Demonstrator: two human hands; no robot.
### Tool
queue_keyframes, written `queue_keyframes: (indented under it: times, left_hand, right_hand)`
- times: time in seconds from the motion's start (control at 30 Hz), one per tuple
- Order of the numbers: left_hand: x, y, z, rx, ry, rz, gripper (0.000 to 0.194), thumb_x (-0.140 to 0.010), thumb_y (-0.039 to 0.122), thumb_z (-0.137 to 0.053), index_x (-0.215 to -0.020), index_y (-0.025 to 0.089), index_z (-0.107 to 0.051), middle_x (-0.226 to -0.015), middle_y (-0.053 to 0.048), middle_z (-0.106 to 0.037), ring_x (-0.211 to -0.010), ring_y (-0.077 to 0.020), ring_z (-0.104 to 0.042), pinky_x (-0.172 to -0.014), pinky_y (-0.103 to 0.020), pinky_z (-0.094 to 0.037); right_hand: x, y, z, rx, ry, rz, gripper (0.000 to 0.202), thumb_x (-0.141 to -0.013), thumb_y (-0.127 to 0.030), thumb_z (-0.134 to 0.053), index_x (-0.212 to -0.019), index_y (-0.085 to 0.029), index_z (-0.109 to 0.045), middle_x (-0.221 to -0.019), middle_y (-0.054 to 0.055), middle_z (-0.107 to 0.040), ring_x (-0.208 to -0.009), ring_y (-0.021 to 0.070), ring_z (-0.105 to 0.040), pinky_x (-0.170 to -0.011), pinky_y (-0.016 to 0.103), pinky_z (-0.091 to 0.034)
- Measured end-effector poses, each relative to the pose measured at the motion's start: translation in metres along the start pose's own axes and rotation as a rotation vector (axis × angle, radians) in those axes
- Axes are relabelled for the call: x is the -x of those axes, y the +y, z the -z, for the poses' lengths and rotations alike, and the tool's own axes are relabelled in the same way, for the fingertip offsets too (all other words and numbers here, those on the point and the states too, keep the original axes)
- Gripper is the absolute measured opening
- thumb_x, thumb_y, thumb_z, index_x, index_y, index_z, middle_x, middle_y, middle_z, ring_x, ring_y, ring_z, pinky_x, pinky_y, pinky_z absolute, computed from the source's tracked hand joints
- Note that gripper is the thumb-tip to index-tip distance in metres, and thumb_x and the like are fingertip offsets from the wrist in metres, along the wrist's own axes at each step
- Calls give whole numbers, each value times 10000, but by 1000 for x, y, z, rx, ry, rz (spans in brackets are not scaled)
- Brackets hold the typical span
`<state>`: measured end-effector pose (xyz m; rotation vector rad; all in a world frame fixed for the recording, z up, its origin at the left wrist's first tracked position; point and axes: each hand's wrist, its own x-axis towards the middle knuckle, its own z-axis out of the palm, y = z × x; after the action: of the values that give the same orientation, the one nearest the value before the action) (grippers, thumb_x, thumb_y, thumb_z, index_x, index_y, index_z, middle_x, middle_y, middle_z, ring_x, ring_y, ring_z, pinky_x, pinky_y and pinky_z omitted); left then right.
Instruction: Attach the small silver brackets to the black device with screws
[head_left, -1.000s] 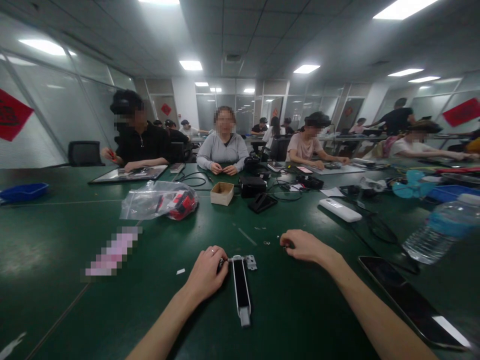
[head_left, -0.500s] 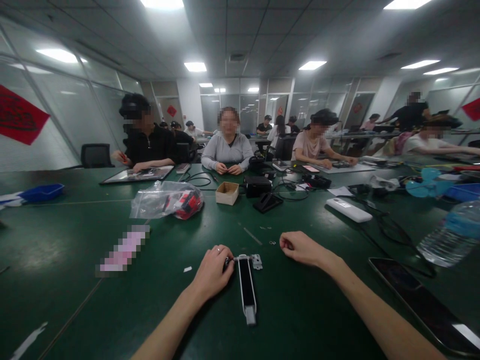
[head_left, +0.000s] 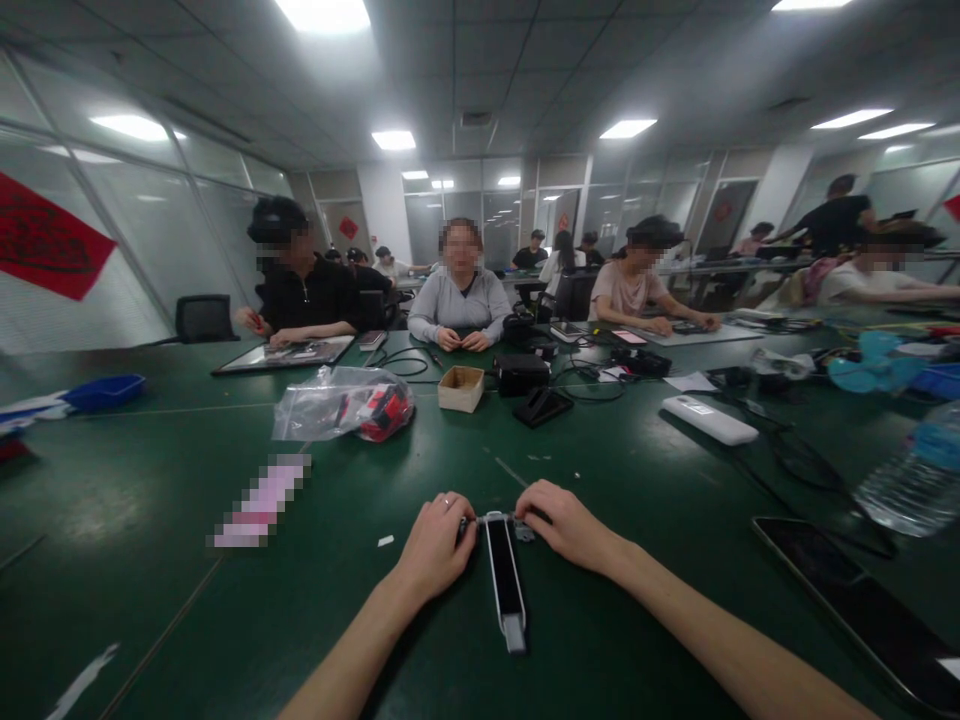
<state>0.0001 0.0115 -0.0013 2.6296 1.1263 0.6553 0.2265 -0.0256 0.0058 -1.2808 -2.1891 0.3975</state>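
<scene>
From the strip (head_left: pixel 504 570), the left hand (head_left: pixel 436 543) sits at ten o'clock and the right hand (head_left: pixel 564 525), by the bracket (head_left: pixel 526 534), at two; I cannot tell whether either grip is clamped.

I'm watching green table (head_left: pixel 225 620) now: black-and-white strip (head_left: pixel 505 572) lies toward near edge, dark phone (head_left: pixel 844 598) toward right edge; plastic bag (head_left: pixel 304 410), small open box (head_left: pixel 459 399), framed panel (head_left: pixel 251 362) toward far edge.

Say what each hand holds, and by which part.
Left hand: the hinge-like metal fitting, by its left end. Right hand: fingertips at its right-hand bracket; grip cannot be told.
</scene>
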Motion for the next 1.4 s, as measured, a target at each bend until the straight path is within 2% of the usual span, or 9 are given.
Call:
queue_keyframes:
  times: [0.47, 0.93, 1.07, 1.27, 1.4]
  left_hand:
    - [0, 4, 5, 7, -30, 18, 98, -861, 191, -443, -847, 182, -540, -919, -54, -587, -866, -196, -520, -744, -330, -400]
    - [0, 3, 3, 3, -21, 13, 92, -862, 190, -445, -842, 184, -534, -910, -52, -586, -865, -194, -523, -753, -328, -405]
    - [0, 3, 2, 3, -20, 9, 93, -863, 195, -444, -843, 184, -534, -904, -48, -585, -861, -193, -523, -752, -327, -405]
    - [0, 4, 3, 4, -17, 10, 84, -860, 190, -452, -842, 185, -534, -907, -44, -586, -862, -191, -526, -752, -323, -405]
    - [0, 3, 4, 8, -20, 5, 91, -861, 193, -448, -848, 184, -538, -924, -48, -586, -861, -193, -525, -748, -324, -406]
  right_hand:
    - [2, 1, -4, -55, 11, -50, 86, -854, -206, -529, -890, -176, -602, -890, 29, -602, -794, 140, -550, -716, 295, -468]
    - [1, 1, -11, -96, 87, -87, 70, -814, -193, -583, -873, -187, -620, -859, 17, -624, -794, 144, -567, -725, 288, -458]
    - [1, 1, -11, -104, 76, -114, 89, -813, -214, -588, -893, -193, -618, -865, 19, -621, -775, 144, -568, -699, 282, -465]
    - [1, 2, -1, -22, 56, -68, 115, -837, -246, -549, -912, -192, -618, -911, 36, -627, -838, 164, -566, -758, 316, -466]
    - [3, 25, 16, 126, 171, -137, 181, -868, -234, -466, -954, -169, -612, -948, 71, -625, -892, 189, -567, -816, 352, -455]
